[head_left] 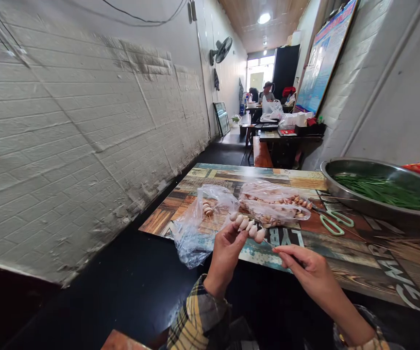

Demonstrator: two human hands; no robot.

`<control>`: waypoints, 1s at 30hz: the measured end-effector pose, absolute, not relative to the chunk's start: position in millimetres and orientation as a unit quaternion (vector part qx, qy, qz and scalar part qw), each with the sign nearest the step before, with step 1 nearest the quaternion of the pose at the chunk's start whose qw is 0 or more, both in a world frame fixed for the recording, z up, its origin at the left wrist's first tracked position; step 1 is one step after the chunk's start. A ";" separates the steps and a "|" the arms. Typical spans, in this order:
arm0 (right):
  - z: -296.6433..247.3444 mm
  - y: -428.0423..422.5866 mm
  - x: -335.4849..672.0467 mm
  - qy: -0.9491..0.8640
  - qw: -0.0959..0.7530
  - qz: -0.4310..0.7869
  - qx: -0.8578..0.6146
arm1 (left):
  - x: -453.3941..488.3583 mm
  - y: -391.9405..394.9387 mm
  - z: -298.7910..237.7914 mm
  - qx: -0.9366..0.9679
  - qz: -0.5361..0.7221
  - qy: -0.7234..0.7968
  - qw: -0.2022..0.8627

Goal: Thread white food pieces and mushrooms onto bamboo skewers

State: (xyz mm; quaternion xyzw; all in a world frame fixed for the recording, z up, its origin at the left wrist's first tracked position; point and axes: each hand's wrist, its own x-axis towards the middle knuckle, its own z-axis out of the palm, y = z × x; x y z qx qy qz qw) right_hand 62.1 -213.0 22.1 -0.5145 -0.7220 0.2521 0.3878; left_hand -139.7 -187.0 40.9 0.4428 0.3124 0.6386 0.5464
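Note:
My left hand [227, 248] is raised above the table's near edge, its fingers pinched on a thin skewer strung with several pale pieces [248, 224]. My right hand [306, 270] is just to the right, fingers curled together at the skewer's other end; the stick itself is too thin to make out there. Behind the hands lies a clear plastic bag of pale pieces [273, 206], and a second crumpled bag [198, 221] to its left holds a finished skewer.
A patterned table [359, 253] carries a large metal basin of green stalks [380, 192], green-handled scissors [335, 221] and loose skewer sticks at right. White brick wall at left. People sit at distant tables [266, 92] down the narrow room.

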 end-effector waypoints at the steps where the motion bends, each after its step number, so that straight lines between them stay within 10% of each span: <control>1: 21.7 -213.4 61.0 -0.726 0.378 0.262 -0.511 | -140.9 -187.0 41.4 0.440 0.641 0.313 0.545; 11: 22.9 -208.6 34.7 -0.751 0.273 0.324 -0.507 | -186.9 -168.0 2.8 0.525 0.591 0.407 0.457; 20: 10.2 -163.1 -12.0 -0.719 0.290 0.397 -0.491 | -274.7 -135.4 -12.8 0.684 0.258 0.680 -0.057; 30: -11.3 -98.3 -102.5 -0.686 0.295 0.429 -0.508 | -301.8 -94.8 -26.9 0.575 0.411 0.707 0.032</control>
